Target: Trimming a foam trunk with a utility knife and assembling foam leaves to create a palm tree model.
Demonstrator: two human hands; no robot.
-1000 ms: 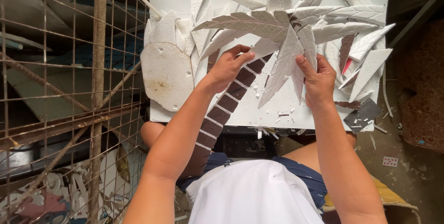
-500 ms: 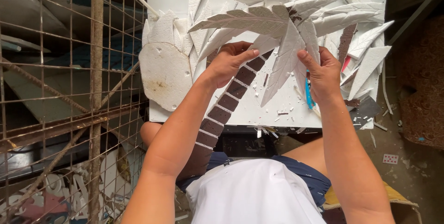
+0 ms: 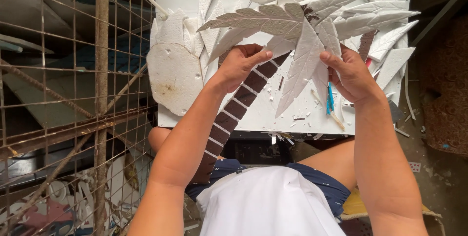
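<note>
Fingers of left hand [image 3: 239, 65] grip one brown trunk [image 3: 234, 112]; right hand [image 3: 348, 73] pinches one white leaf [image 3: 300, 70].

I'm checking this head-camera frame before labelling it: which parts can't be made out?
- Head view: the lower end of the brown trunk is hidden behind the left hand's forearm.
- Where the white foam leaves join the trunk is covered by the leaves themselves.
- The right hand's fingertips, and so its grip, sit behind a leaf.
- The blue tool is half hidden by that hand.
</note>
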